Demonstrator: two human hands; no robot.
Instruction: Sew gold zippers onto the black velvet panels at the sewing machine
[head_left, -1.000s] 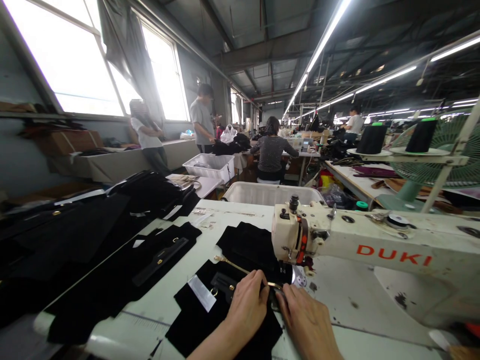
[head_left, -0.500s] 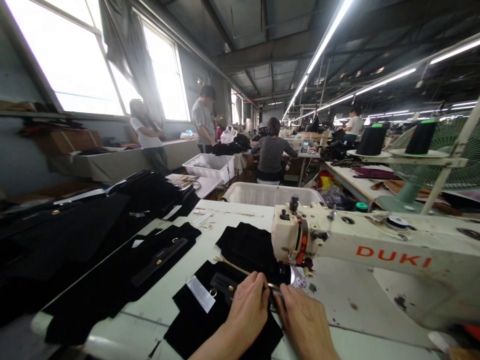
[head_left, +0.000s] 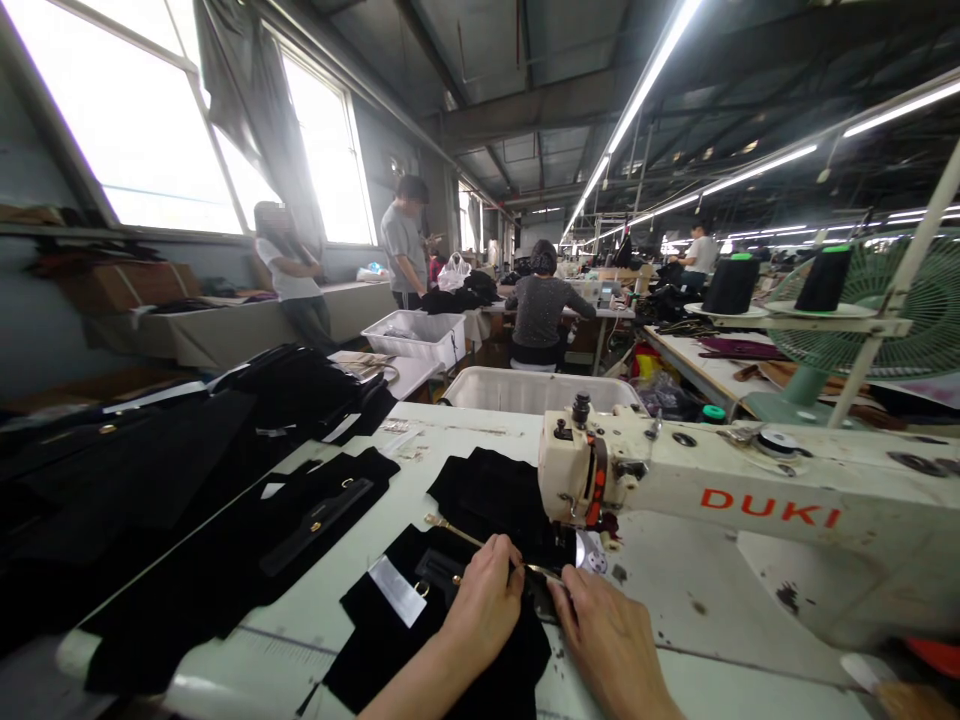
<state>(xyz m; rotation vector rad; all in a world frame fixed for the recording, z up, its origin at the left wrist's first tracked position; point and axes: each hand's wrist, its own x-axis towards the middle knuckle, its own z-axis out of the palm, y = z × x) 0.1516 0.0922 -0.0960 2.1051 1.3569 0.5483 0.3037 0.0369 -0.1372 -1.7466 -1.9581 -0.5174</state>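
Observation:
My left hand (head_left: 484, 602) is closed, its fingertips pinching a black fabric piece (head_left: 390, 630) beside a thin gold zipper strip (head_left: 457, 532). That black fabric piece lies under the head of a cream DUKI sewing machine (head_left: 720, 490). My right hand (head_left: 611, 640) rests on the same piece just right of the left hand, with its fingers curled down onto the cloth near the needle. A white label (head_left: 396, 590) shows on the fabric to the left of my left hand.
Black cut pieces with gold hardware (head_left: 300, 520) and a heap of black garments (head_left: 135, 470) cover the table's left. White bins (head_left: 536, 388) stand behind. Thread cones (head_left: 731, 283) and a green fan (head_left: 885, 310) are on the right. Other people work farther back.
Both hands have crept slightly up and left along the fabric toward the needle. The view has shifted a little.

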